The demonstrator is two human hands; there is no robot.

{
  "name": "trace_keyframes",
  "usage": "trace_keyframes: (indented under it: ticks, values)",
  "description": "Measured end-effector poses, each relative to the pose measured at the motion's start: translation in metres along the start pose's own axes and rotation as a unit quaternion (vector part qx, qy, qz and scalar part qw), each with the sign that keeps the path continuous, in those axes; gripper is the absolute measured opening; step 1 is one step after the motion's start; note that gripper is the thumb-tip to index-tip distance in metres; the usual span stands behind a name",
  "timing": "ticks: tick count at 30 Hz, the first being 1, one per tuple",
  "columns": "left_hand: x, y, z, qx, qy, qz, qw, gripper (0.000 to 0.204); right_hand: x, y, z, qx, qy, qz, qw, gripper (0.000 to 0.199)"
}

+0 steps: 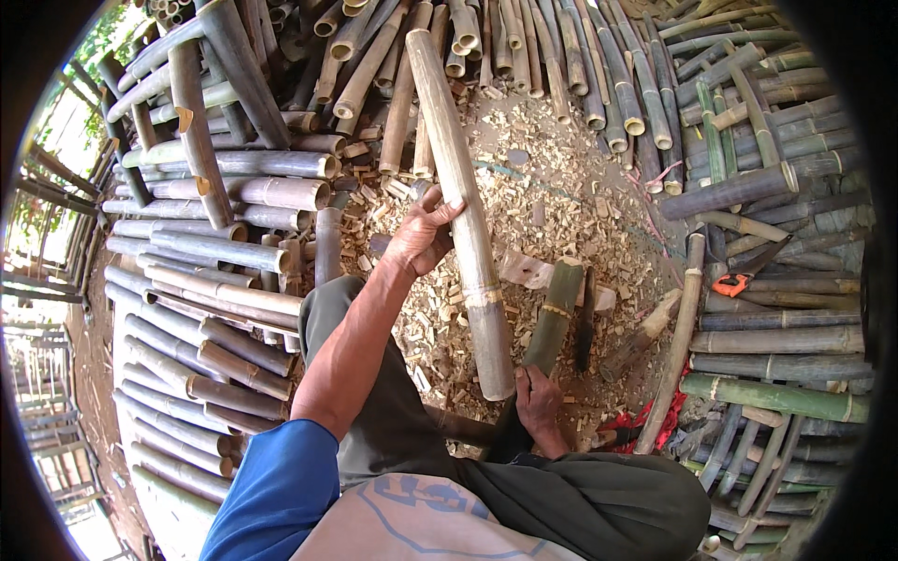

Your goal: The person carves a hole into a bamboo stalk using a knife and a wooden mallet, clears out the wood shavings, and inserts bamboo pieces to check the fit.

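Left hand (423,234) laid against the side of a long pale bamboo pole (460,187), about halfway along it; grip loose and half open, fingers spread and curled lightly over the curve of the stalk, thumb underneath, steadying rather than clamping. Pole slanting from the far pile down toward the lap, lower end just above the right hand; dry, tan, smooth-skinned, round in section, with a ringed node near the lower third.

Right hand (540,397) low by the knee, grip closed around the dark handle of a chopping knife (552,323); broad blade pointing up and away, lying just beside the pole's lower end, greenish-brown along its flat with a yellowish band across it. Whether blade and pole touch: cannot tell.

Beyond the blade, a wooden chopping block (538,271), pale and roughly cut, resting on the ground. Ground (561,187) thickly strewn with light, splintery bamboo chips. All around, stacks of cut bamboo lengths (215,280): grey-brown and weathered on the left, greener on the right, hollow ends showing at the far side. Small orange-handled tool (731,283) lying among the stalks on the right. Red cloth (655,432) low on the right, partly under a thin pole.
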State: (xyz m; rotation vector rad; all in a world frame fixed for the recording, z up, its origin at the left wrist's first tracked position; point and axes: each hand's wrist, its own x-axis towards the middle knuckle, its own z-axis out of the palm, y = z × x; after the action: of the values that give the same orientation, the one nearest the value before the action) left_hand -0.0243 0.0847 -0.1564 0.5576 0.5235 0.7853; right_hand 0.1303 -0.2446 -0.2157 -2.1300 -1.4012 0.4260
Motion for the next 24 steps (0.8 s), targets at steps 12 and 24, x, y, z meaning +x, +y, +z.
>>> trace_keyframes:
  ticks: [12,24]
  values:
    - [-0.003,-0.006,0.001,-0.013,-0.001,-0.028,1.0,0.065,0.05,-0.042,-0.038,0.318,-0.058,0.072,0.944,0.039]
    - [-0.005,-0.018,0.017,-0.05,-0.08,-0.02,0.995,0.058,0.11,-0.079,-0.046,0.146,-0.081,-0.017,0.986,0.056]
